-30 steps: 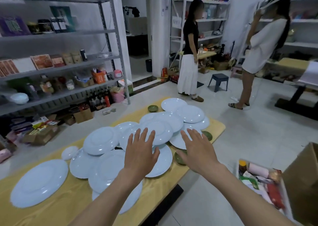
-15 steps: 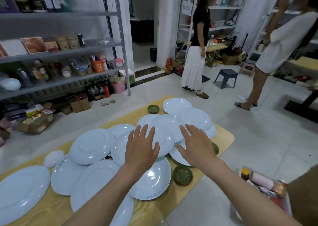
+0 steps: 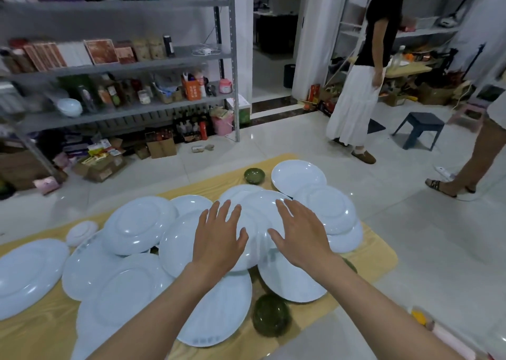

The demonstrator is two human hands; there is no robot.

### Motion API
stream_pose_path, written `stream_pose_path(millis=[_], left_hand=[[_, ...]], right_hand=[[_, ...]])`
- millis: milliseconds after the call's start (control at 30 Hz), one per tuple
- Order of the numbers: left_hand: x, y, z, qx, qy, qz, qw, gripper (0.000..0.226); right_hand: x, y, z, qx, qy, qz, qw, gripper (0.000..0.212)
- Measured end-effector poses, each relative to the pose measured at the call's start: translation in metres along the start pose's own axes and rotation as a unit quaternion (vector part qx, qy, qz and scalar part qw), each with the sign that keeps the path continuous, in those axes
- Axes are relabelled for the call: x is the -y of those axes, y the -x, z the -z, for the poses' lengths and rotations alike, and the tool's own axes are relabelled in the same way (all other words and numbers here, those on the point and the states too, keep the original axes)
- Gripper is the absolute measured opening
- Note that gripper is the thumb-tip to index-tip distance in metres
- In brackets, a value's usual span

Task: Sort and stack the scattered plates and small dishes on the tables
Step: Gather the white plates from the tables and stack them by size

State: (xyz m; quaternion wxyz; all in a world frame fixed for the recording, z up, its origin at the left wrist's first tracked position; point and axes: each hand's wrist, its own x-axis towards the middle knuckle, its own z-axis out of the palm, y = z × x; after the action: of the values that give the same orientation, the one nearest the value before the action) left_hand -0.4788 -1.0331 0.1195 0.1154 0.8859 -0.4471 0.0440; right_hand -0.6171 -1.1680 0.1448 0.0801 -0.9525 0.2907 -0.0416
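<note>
Several pale blue plates lie overlapping on a yellow wooden table [image 3: 377, 255]. My left hand [image 3: 219, 236] and my right hand [image 3: 298, 231] hover side by side, fingers spread, over the middle plate [image 3: 257, 217]; whether they touch it I cannot tell. Another plate [image 3: 298, 176] lies at the far end, and an upturned one [image 3: 139, 225] sits to the left. A small green dish [image 3: 271, 318] stands at the near edge and a second green dish [image 3: 254, 175] at the far edge. A small white dish [image 3: 82, 232] lies upside down at the left.
A grey metal shelf [image 3: 123, 66] full of boxes and bottles lines the left wall, with cartons on the floor below. Two people stand beyond the table on the tiled floor, next to a dark stool [image 3: 419, 129]. A box with packets [image 3: 449, 337] sits at the lower right.
The view has come closer to the table and tilted down. Both hands have reached further forward over the middle plates, still with spread fingers.
</note>
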Motion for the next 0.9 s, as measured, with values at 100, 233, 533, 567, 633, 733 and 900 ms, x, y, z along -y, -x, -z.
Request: stream_pose_path(millis=[100,233,533,567,633,733,900], left_hand=[[0.001,-0.006,-0.006,-0.003,-0.014,0.016,1.000,0.055],[0.004,-0.020,-0.015,0.007,-0.019,0.035,0.999,0.056],[0.034,-0.042,-0.067,0.074,0.161,0.214,0.961,0.056],[0.039,-0.044,-0.073,0.088,0.182,0.245,0.948,0.057],[0.047,-0.047,-0.086,0.118,0.208,0.299,0.924,0.060],[0.058,-0.053,-0.102,0.156,0.232,0.354,0.893,0.067],[0.071,-0.056,-0.119,0.154,0.280,0.421,0.849,0.077]], right_hand=[[-0.008,-0.014,-0.007,0.017,-0.007,0.017,1.000,0.068],[-0.012,-0.033,-0.017,0.026,-0.025,0.030,0.999,0.068],[-0.016,-0.079,-0.050,0.098,-0.261,-0.103,0.955,0.074],[-0.016,-0.086,-0.055,0.106,-0.298,-0.134,0.939,0.076],[-0.017,-0.098,-0.067,0.125,-0.347,-0.186,0.911,0.080],[-0.017,-0.110,-0.089,0.159,-0.366,-0.236,0.886,0.081],[-0.017,-0.117,-0.117,0.182,-0.416,-0.305,0.837,0.086]])
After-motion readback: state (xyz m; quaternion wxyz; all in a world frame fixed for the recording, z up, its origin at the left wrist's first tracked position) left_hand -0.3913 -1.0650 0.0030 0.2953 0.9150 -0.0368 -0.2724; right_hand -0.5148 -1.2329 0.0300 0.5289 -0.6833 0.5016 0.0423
